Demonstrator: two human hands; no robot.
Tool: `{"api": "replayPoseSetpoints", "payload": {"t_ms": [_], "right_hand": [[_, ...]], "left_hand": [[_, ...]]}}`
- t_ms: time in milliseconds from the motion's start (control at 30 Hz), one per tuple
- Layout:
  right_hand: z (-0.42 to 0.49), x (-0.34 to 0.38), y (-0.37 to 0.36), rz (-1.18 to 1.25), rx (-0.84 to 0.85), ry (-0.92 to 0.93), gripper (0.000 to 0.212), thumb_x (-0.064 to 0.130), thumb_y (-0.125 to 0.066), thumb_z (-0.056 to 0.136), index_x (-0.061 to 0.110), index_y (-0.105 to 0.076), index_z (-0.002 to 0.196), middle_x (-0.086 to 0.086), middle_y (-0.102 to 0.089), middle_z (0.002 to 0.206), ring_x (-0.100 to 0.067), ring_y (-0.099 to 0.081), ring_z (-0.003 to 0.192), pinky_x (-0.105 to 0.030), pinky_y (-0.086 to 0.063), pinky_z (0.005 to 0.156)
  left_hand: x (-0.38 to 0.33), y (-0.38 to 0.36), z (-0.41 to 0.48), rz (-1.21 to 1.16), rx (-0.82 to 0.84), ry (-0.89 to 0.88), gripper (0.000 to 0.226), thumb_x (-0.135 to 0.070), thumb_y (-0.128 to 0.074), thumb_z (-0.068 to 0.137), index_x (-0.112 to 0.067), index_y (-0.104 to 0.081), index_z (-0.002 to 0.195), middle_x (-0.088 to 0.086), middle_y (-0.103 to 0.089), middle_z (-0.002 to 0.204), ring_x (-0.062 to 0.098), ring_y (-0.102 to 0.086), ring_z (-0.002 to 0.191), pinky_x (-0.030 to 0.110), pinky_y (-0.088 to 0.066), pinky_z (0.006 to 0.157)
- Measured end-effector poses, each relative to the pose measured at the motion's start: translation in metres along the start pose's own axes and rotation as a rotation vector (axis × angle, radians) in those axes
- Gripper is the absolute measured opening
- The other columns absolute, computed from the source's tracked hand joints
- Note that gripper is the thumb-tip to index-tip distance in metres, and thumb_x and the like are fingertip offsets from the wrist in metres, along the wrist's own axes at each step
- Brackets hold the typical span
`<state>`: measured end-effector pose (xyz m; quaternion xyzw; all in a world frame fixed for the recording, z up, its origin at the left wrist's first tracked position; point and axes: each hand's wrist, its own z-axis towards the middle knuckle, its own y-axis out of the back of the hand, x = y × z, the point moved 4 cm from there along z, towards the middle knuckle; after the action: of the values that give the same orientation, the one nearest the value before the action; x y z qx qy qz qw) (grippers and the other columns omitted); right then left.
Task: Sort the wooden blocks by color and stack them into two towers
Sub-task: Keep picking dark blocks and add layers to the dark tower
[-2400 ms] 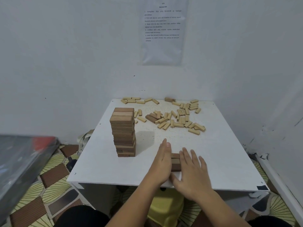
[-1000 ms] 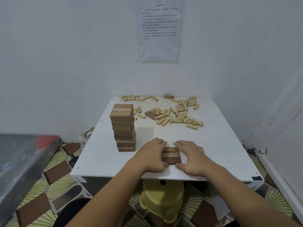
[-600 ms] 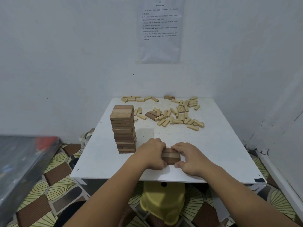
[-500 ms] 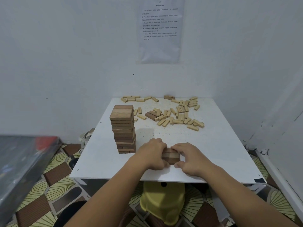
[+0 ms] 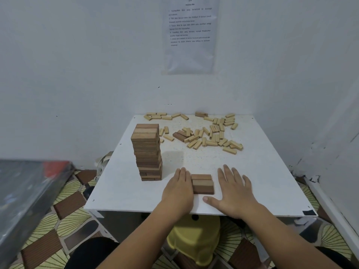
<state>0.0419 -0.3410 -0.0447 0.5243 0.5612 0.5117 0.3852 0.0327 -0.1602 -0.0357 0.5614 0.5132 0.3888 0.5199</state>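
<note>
One tower is up and the other has not begun: that is the score from the head view. Take the white table [image 5: 262,171] as a clock, with six nearest the person.

The dark tower [image 5: 147,152] stands at about nine o'clock, many layers high, a shade uneven lower down but upright. At six o'clock sits a three-block layer [image 5: 202,183] of dark wood, its blocks side by side and flat on the table. It is near the tower's foot, toward three o'clock, and apart from it.

The left hand [image 5: 177,189] lies flat, fingers straight and together, its edge against the layer's nine o'clock end. It grips nothing. The right hand [image 5: 234,189] is flat on the table too, fingers spread, just beside the layer's three o'clock end with a sliver of white showing between. It is empty as well. I read this as squaring up the layer before it goes on top.

Left to do: plenty. The pale blocks [image 5: 211,135] lie scattered from twelve round to two o'clock, not one of them stacked. A few stray dark blocks [image 5: 178,136] are lodged among them.

A printed notice [image 5: 191,33] hangs on the wall beyond twelve, and a yellow stool [image 5: 194,239] shows beneath the table edge at six.
</note>
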Motion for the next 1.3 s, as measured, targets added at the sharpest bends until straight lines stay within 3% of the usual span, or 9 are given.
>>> {"api": "replayPoseSetpoints", "payload": {"t_ms": [167, 400, 533, 633, 700, 800, 900, 1100, 1300], "right_hand": [[-0.004, 0.007, -0.006, -0.036, -0.030, 0.061, 0.104, 0.087, -0.010, 0.082, 0.024, 0.010, 0.162, 0.001, 0.021, 0.169, -0.026, 0.017, 0.156, -0.058, 0.002, 0.124], [-0.003, 0.010, -0.008, -0.010, -0.053, 0.065, 0.110, 0.085, 0.000, 0.074, 0.021, 0.006, 0.163, 0.002, 0.016, 0.171, -0.024, 0.014, 0.157, -0.055, -0.001, 0.125], [-0.001, 0.006, -0.003, 0.067, -0.039, 0.060, 0.110, 0.087, -0.022, 0.077, 0.023, 0.002, 0.163, 0.003, 0.009, 0.171, -0.024, 0.008, 0.157, -0.052, -0.005, 0.126], [0.001, 0.004, 0.006, 0.155, -0.029, 0.101, 0.102, 0.073, -0.052, 0.084, 0.030, -0.005, 0.163, 0.008, 0.002, 0.171, -0.021, 0.003, 0.156, -0.048, -0.005, 0.125], [0.003, 0.003, 0.015, 0.194, -0.051, 0.138, 0.095, 0.062, -0.061, 0.087, 0.031, -0.013, 0.163, 0.010, -0.008, 0.169, -0.017, -0.003, 0.155, -0.044, -0.008, 0.124], [0.007, 0.002, 0.025, 0.221, -0.065, 0.184, 0.088, 0.054, -0.067, 0.088, 0.031, -0.024, 0.161, 0.010, -0.021, 0.165, -0.015, -0.012, 0.152, -0.040, -0.013, 0.121], [0.012, 0.002, 0.031, 0.223, -0.032, 0.198, 0.081, 0.049, -0.069, 0.089, 0.030, -0.032, 0.158, 0.011, -0.029, 0.162, -0.014, -0.019, 0.149, -0.039, -0.015, 0.119], [0.014, 0.005, 0.037, 0.200, -0.045, 0.226, 0.071, 0.048, -0.070, 0.090, 0.029, -0.043, 0.153, 0.014, -0.041, 0.152, -0.011, -0.027, 0.140, -0.038, -0.022, 0.115], [0.010, 0.004, 0.034, 0.281, -0.070, 0.208, 0.072, 0.044, -0.073, 0.088, 0.029, -0.044, 0.152, 0.013, -0.044, 0.149, -0.011, -0.032, 0.134, -0.036, -0.028, 0.115]], "left_hand": [[-0.004, -0.006, 0.003, 0.028, -0.003, 0.013, 0.071, -0.018, -0.036, 0.108, -0.002, 0.006, 0.163, 0.016, 0.010, 0.172, 0.030, 0.008, 0.159, 0.041, -0.005, 0.130], [-0.001, -0.005, 0.002, 0.024, 0.000, -0.021, 0.073, -0.017, -0.038, 0.106, -0.004, 0.007, 0.163, 0.014, 0.011, 0.172, 0.029, 0.008, 0.160, 0.040, -0.005, 0.130], [0.002, 0.011, -0.003, -0.051, -0.003, -0.056, 0.083, -0.009, -0.051, 0.100, -0.007, 0.002, 0.164, 0.012, 0.004, 0.173, 0.026, 0.003, 0.160, 0.036, -0.007, 0.128], [0.004, 0.033, -0.010, -0.203, -0.010, -0.128, 0.091, -0.010, -0.058, 0.092, -0.013, -0.005, 0.166, 0.003, -0.001, 0.174, 0.018, -0.001, 0.160, 0.030, -0.012, 0.126], [0.004, 0.042, -0.012, -0.263, 0.024, -0.180, 0.089, -0.015, -0.059, 0.091, -0.015, -0.010, 0.165, 0.001, -0.010, 0.172, 0.018, -0.009, 0.158, 0.030, -0.018, 0.125], [0.003, 0.044, -0.007, -0.211, 0.058, -0.226, 0.077, -0.032, -0.067, 0.090, -0.015, -0.032, 0.157, 0.001, -0.034, 0.159, 0.021, -0.037, 0.144, 0.037, -0.039, 0.116], [0.003, 0.039, 0.005, -0.173, 0.034, -0.221, 0.072, -0.046, -0.074, 0.085, -0.016, -0.046, 0.145, 0.000, -0.047, 0.142, 0.021, -0.047, 0.129, 0.041, -0.048, 0.104], [0.002, 0.037, 0.020, -0.163, 0.003, -0.215, 0.042, -0.041, -0.074, 0.086, -0.021, -0.062, 0.120, -0.002, -0.052, 0.114, 0.019, -0.052, 0.105, 0.033, -0.046, 0.080], [0.003, 0.035, 0.022, -0.176, -0.031, -0.234, 0.048, -0.041, -0.075, 0.084, -0.021, -0.061, 0.125, -0.004, -0.053, 0.115, 0.017, -0.051, 0.106, 0.033, -0.048, 0.082]]}}
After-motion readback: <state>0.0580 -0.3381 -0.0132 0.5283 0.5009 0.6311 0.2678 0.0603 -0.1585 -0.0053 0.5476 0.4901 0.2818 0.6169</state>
